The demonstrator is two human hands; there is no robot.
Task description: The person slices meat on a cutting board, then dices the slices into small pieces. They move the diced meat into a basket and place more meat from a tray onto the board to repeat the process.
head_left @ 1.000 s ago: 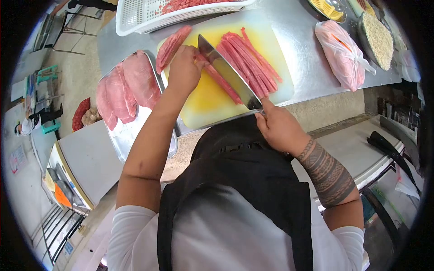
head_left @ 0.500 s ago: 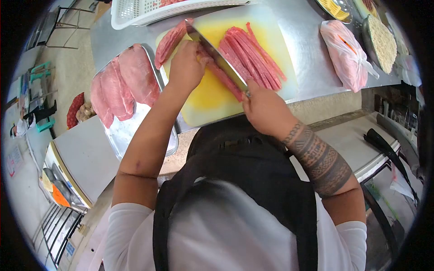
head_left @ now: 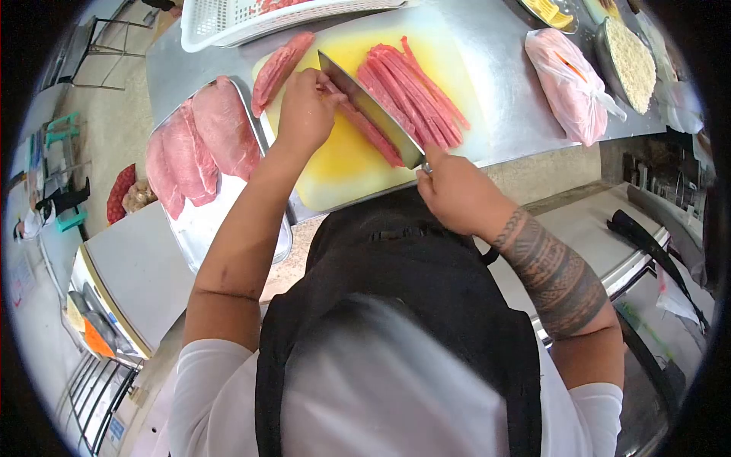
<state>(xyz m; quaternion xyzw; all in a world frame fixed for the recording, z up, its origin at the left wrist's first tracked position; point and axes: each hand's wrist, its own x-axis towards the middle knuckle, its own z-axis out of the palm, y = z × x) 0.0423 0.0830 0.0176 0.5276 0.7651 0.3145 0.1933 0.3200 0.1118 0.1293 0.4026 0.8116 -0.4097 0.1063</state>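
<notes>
Head view, looking down over a white shirt and black apron (head_left: 411, 305). The left hand (head_left: 304, 107) sits on the yellow cutting board (head_left: 354, 167), fingers (head_left: 324, 82) curled under and pressed together, knuckles forward, pinning the near end of a meat slice (head_left: 375, 135) against the board. The knife (head_left: 373, 110), a broad cleaver-type blade, stands on edge right beside those knuckles, running diagonally from the far left of the board toward the near right edge, its flat touching the slice. The right hand (head_left: 457, 194), on a tattooed forearm, is at the near edge of the board, fingers wrapped tight round the knife handle, which is hidden inside the fist. Beyond the blade, on the right half of the board, lies a pile of cut meat strips (head_left: 415, 87), long and roughly parallel. One uncut slab (head_left: 280, 65) lies at the board's far left corner, just beside the left hand. The board rests on a steel worktop (head_left: 502, 99). To the left of the board, a metal tray (head_left: 221, 228) carries several whole pink meat slabs (head_left: 202, 137), stacked overlapping at its far end. At the far edge stands a white plastic basket (head_left: 221, 23). On the right of the worktop lie a knotted plastic bag (head_left: 567, 84) with pink contents and a bowl of pale grains (head_left: 628, 61), well apart from both hands.
</notes>
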